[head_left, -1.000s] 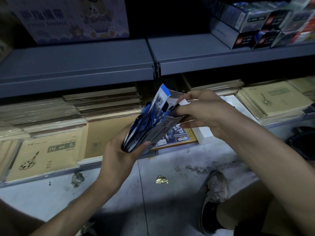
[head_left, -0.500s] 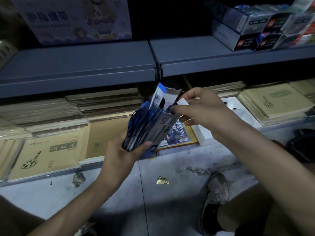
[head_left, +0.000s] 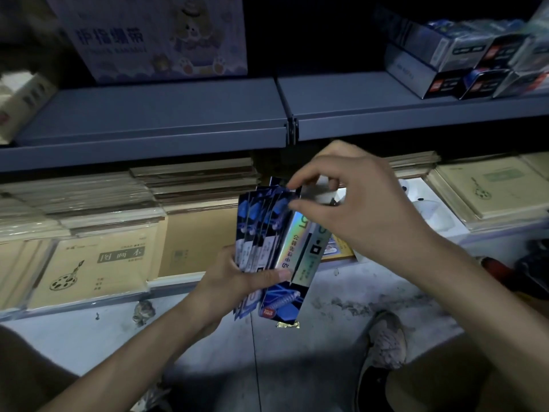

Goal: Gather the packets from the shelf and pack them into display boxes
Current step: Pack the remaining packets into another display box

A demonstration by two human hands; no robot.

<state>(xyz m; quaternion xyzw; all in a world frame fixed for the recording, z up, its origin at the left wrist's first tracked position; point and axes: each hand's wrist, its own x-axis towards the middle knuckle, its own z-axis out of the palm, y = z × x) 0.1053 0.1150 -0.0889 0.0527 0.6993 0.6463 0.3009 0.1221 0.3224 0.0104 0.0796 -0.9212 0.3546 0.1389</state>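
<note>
Gripping a fanned bundle of blue packets [head_left: 261, 221] near its lower end with the left hand [head_left: 237, 281], thumb laid across the front. Pinching the bundle's top edge with the right hand [head_left: 356, 209], fingers curled, beside the open flap of a silver display box [head_left: 300, 245] held against the bundle. All raised above the floor [head_left: 208, 337], in front of stacked notebooks [head_left: 98, 263] under a grey shelf [head_left: 178, 114]
</note>
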